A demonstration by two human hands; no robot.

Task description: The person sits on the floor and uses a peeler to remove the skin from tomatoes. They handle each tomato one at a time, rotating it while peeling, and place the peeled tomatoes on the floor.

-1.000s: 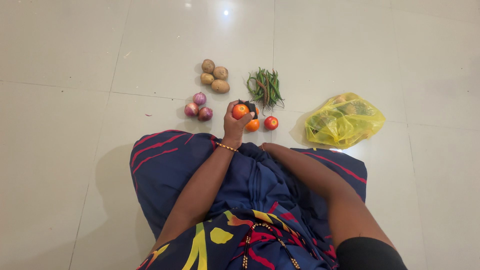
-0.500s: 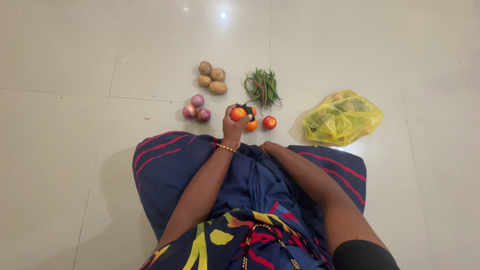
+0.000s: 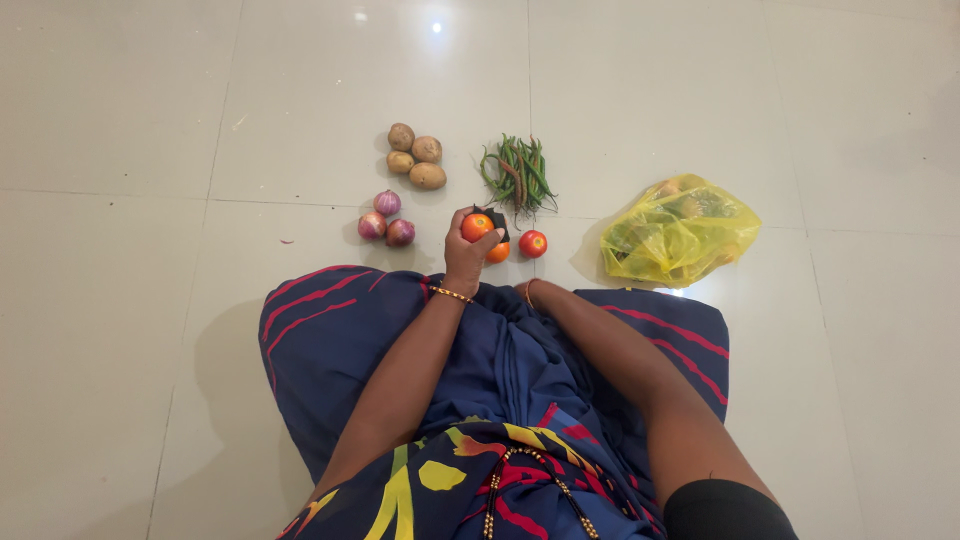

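Fingers of my left hand (image 3: 466, 252) curl around a tomato (image 3: 476, 226), thumb on its near side, with a small black thing (image 3: 495, 215) pinned against it at the fingertips; what that black thing is I cannot tell. At 3 o'clock from the held tomato, just beside it, an orange tomato (image 3: 499, 252) sits on the floor (image 3: 130, 300), half hidden by my fingers, and a red tomato (image 3: 533, 243) lies a little further the same way, apart from both. My right hand (image 3: 527, 292) is tucked down into the blue cloth (image 3: 510, 360) over my lap, only the wrist and a bangle showing, so I cannot tell whether its fingers are clenched or loose. At 10 o'clock from my left hand lie three onions (image 3: 386, 219) in a tight cluster. At 11 o'clock, further out, four potatoes (image 3: 415, 156) touch one another. At 1 o'clock a bunch of green chillies (image 3: 517, 173) fans out on the tile. At 3 o'clock, well apart, a yellow bag (image 3: 680, 230) sits crumpled with vegetables showing dimly through it.
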